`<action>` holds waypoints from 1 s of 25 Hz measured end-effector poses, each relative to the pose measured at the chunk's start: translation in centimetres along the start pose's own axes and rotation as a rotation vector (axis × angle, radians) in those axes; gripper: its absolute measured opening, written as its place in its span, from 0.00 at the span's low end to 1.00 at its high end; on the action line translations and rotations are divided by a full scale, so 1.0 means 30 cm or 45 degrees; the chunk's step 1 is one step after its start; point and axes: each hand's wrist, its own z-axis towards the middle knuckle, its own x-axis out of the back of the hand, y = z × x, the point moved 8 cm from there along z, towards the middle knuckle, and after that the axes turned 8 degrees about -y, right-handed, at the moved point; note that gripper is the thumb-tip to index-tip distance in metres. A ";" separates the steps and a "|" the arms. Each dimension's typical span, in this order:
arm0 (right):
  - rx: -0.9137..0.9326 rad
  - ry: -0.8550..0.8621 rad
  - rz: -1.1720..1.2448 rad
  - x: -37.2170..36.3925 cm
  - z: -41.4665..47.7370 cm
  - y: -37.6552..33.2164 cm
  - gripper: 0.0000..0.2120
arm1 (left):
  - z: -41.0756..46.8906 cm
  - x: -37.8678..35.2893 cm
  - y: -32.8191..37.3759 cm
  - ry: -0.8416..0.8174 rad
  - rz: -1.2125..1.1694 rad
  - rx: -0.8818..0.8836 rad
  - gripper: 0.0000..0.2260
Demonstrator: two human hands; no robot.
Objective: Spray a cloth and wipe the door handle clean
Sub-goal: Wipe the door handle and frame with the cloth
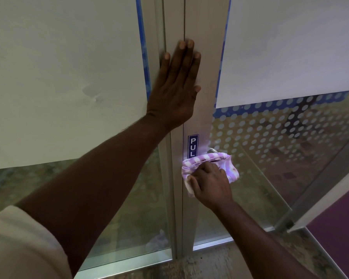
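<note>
My left hand [176, 85] lies flat, fingers spread, against the metal door frame [201, 109] above the handle. Lower down, my right hand [211, 185] grips a purple-and-white checked cloth [207, 159] and presses it over the door handle [213, 150]. Only a small silver piece of the handle shows above the cloth; the rest is covered. A blue PULL sticker [193, 144] sits on the frame just left of the handle, its lower end hidden by the cloth. No spray bottle is in view.
White paper sheets [69, 77] cover the upper glass on both sides of the frame. Dotted frosted glass [270, 137] lies right of the handle. A metal rail [320, 190] slants at lower right over a purple floor. Speckled floor lies below the door.
</note>
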 end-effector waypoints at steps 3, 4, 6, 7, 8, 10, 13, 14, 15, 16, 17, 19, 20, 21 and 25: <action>-0.022 0.055 -0.049 -0.018 0.008 0.000 0.19 | -0.001 -0.001 0.002 -0.002 0.007 -0.001 0.27; -0.020 0.049 -0.040 -0.033 0.003 0.001 0.21 | -0.001 -0.002 0.002 -0.005 0.007 0.002 0.27; -0.008 0.021 -0.042 -0.069 -0.013 0.003 0.24 | -0.002 -0.003 0.000 -0.009 0.015 0.006 0.27; 0.007 0.016 -0.055 -0.084 -0.023 0.005 0.23 | -0.002 -0.004 0.001 -0.009 0.024 0.009 0.27; 0.033 0.022 -0.061 -0.093 -0.031 0.007 0.21 | -0.002 -0.004 0.002 -0.008 0.034 0.010 0.27; 0.091 0.028 -0.050 -0.103 -0.044 0.013 0.15 | -0.002 -0.006 0.001 -0.015 0.047 0.006 0.27; 0.156 0.024 -0.041 -0.095 -0.060 0.028 0.12 | -0.002 -0.004 0.001 -0.020 0.065 0.004 0.27; 0.187 0.034 -0.038 -0.087 -0.068 0.036 0.12 | -0.001 -0.004 0.001 -0.023 0.071 0.006 0.27; 0.224 0.049 -0.037 -0.079 -0.077 0.045 0.12 | -0.001 -0.004 0.001 -0.028 0.077 0.008 0.26; 0.267 0.061 -0.034 -0.073 -0.087 0.056 0.12 | -0.001 -0.004 0.000 -0.032 0.080 0.011 0.26; 0.308 0.071 -0.025 -0.067 -0.096 0.069 0.12 | 0.000 -0.003 -0.001 -0.036 0.082 0.011 0.26; 0.362 0.090 0.004 -0.055 -0.105 0.104 0.14 | 0.000 -0.001 -0.001 -0.043 0.082 0.014 0.26; 0.377 0.097 0.013 -0.053 -0.107 0.124 0.14 | 0.001 -0.001 -0.002 -0.043 0.078 0.015 0.26; 0.391 0.101 0.020 -0.055 -0.111 0.144 0.14 | 0.001 -0.001 -0.002 -0.044 0.074 0.014 0.26; 0.402 0.112 0.066 -0.064 -0.112 0.193 0.14 | 0.001 -0.006 -0.001 -0.036 0.078 0.020 0.26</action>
